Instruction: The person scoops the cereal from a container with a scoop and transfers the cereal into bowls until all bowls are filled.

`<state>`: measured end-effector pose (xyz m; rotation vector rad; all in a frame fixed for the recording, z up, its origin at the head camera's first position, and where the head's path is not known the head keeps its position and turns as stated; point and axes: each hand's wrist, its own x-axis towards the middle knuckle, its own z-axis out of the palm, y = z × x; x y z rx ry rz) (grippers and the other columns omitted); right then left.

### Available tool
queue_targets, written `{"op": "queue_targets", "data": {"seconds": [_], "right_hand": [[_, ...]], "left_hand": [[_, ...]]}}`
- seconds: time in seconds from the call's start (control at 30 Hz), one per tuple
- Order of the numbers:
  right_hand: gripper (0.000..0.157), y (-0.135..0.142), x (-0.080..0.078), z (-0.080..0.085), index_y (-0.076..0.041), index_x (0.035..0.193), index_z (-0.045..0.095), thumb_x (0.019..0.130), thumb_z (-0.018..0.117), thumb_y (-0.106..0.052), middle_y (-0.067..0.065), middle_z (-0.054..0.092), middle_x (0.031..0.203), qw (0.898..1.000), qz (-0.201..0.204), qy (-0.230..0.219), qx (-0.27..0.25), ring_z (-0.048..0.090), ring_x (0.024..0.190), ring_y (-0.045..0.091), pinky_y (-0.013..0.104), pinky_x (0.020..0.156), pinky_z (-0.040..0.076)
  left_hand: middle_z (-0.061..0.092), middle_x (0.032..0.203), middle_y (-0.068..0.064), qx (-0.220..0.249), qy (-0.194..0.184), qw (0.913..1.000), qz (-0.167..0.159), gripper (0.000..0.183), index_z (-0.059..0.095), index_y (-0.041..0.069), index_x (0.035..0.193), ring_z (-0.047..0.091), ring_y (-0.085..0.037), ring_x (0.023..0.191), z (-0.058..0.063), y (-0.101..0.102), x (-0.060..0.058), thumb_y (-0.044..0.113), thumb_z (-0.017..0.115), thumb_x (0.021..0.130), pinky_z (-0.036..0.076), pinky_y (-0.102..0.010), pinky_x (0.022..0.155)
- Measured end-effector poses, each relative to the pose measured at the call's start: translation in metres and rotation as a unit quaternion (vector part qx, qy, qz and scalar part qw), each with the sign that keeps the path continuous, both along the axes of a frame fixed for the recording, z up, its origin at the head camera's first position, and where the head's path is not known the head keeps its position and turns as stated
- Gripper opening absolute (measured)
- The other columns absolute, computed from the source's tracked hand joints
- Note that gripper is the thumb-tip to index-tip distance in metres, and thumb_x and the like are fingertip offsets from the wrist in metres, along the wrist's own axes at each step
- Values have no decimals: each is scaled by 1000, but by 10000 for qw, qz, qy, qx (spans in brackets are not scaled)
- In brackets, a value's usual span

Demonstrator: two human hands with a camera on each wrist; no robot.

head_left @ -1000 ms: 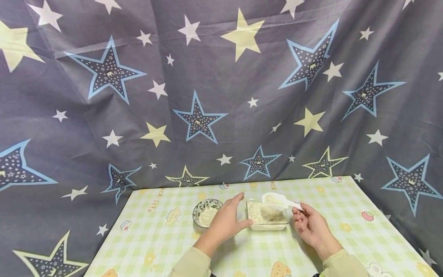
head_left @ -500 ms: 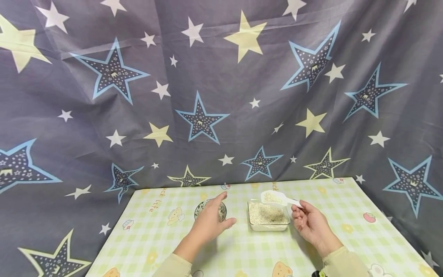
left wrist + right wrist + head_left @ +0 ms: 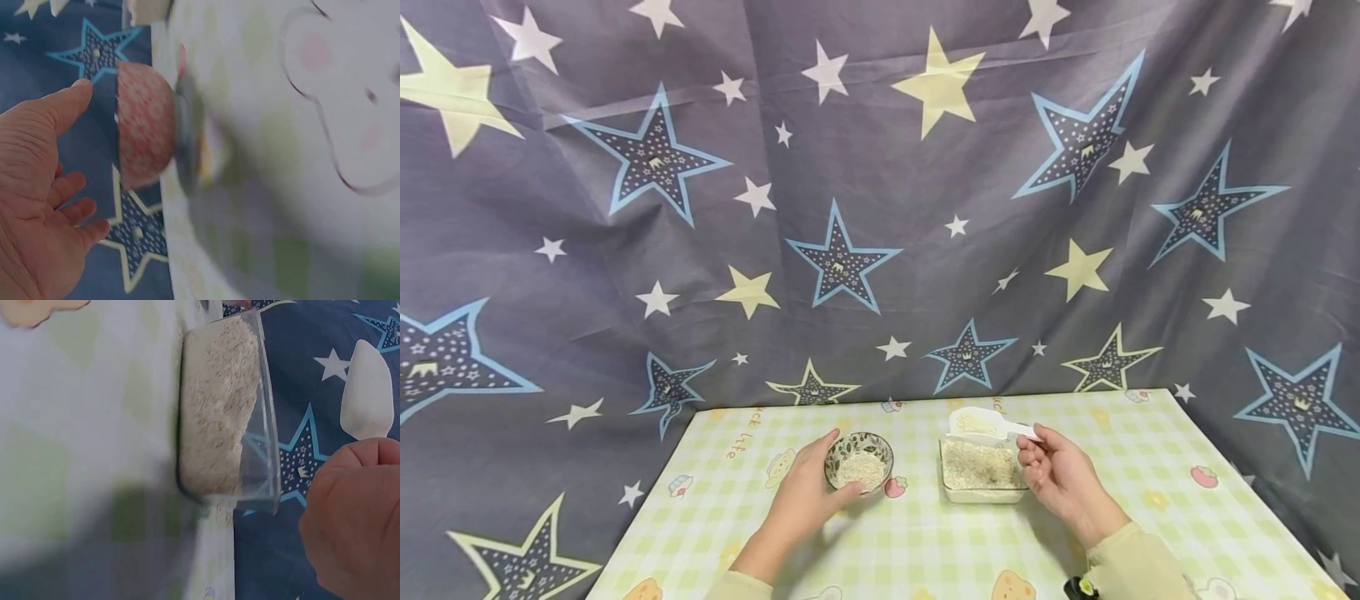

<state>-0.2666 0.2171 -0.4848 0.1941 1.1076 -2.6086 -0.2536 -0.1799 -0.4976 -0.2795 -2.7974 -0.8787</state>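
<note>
My left hand (image 3: 805,496) spreads around the left side of a small bowl (image 3: 874,446), fingers behind it and thumb near its front rim. Inside, the bowl has a dark leaf pattern and holds pale flakes like oats. In the left wrist view its outside (image 3: 147,125) is pinkish red with white flowers, and a gap separates it from my relaxed left hand (image 3: 44,194). My right hand (image 3: 1067,479) pinches the handle of a white scoop (image 3: 1017,429), which carries pale flakes over the back of a clear rectangular container (image 3: 985,496) of the same flakes.
A green-and-white checked tablecloth (image 3: 700,508) with cartoon prints covers the table. Behind the table's far edge hangs a dark star-patterned curtain (image 3: 880,183). The bowl and the container stand side by side with a gap between them.
My left hand has moved left from beside the container, across the bowl to its left side. The right hand has shifted the loaded scoop slightly left.
</note>
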Motion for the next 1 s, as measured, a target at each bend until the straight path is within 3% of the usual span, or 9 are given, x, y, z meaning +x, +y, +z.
{"op": "queue_targets", "data": {"seconds": [0.2,0.4,0.67,0.8,1.0], "right_hand": [[37,-17,-4,8,-8,103,57,118,30,-28,-6,66,81,9997,243,63,77,48,64,-2,9,50,36],[42,-36,-9,11,-9,100,60,118,28,-28,-7,67,80,9972,597,427,164,49,63,-3,8,50,38],[28,-72,-13,20,-11,103,52,118,34,-26,-7,69,78,9975,414,336,469,51,61,-3,8,49,37],[29,-88,-13,22,-11,101,56,117,37,-26,-7,69,77,9962,407,336,694,54,60,-2,9,48,39],[25,-108,-14,20,-10,114,62,115,44,-27,-7,72,81,9886,211,495,1405,56,65,1,12,50,36]], "left_hand": [[49,164,-22,52,-227,9996,142,99,40,10,165,46,-46,151,-12,-16,2,47,88,87,44,-68,120],[49,163,-24,132,-338,9991,202,98,39,11,165,49,-49,148,-18,-20,3,48,87,87,47,-70,115],[48,164,-23,324,-317,9988,187,97,40,8,164,49,-52,147,-21,-17,3,47,86,88,45,-70,117],[52,160,-24,331,-235,9990,168,98,42,6,162,54,-51,142,-24,-16,2,49,87,86,49,-68,115],[55,156,-26,304,-203,9992,134,100,43,5,162,58,-50,137,-26,-13,0,51,88,85,52,-66,111]]}}
